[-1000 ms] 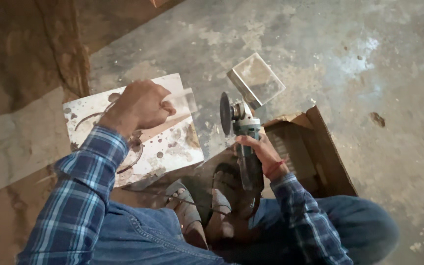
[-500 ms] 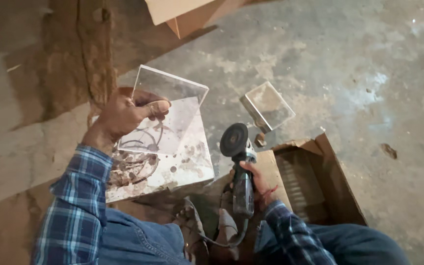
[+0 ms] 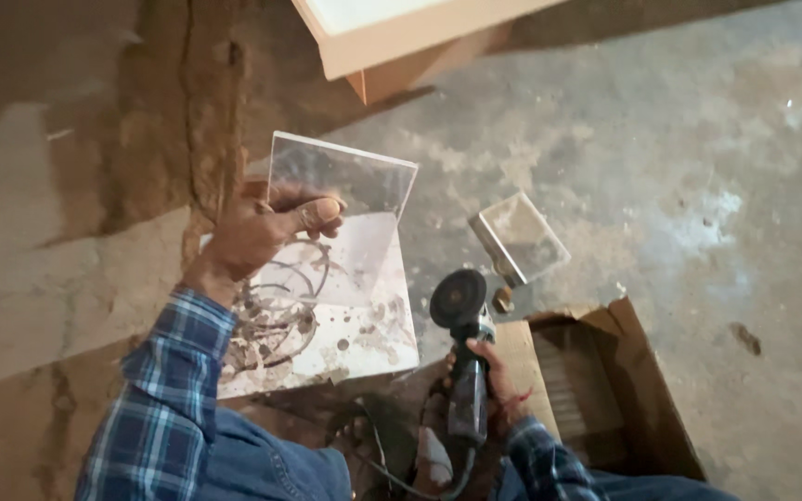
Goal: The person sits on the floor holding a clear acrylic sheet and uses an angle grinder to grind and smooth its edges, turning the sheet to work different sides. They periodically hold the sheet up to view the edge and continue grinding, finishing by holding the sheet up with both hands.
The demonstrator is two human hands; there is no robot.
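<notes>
Clear square acrylic sheet (image 3: 345,186) is pinched at its lower left edge by the left hand (image 3: 262,227), seemingly tilted, while the right hand (image 3: 494,385) is clamped around a dark angle grinder (image 3: 464,357) pointing away.

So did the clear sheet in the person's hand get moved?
Yes. The clear sheet in the left hand has been lifted off the stained white board and now stands tilted above it, reaching toward the wooden box.

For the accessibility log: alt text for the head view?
Left hand lifts a clear sheet off a stained white board; right hand grips an angle grinder. A small block and open cardboard box sit on the concrete floor.
</notes>
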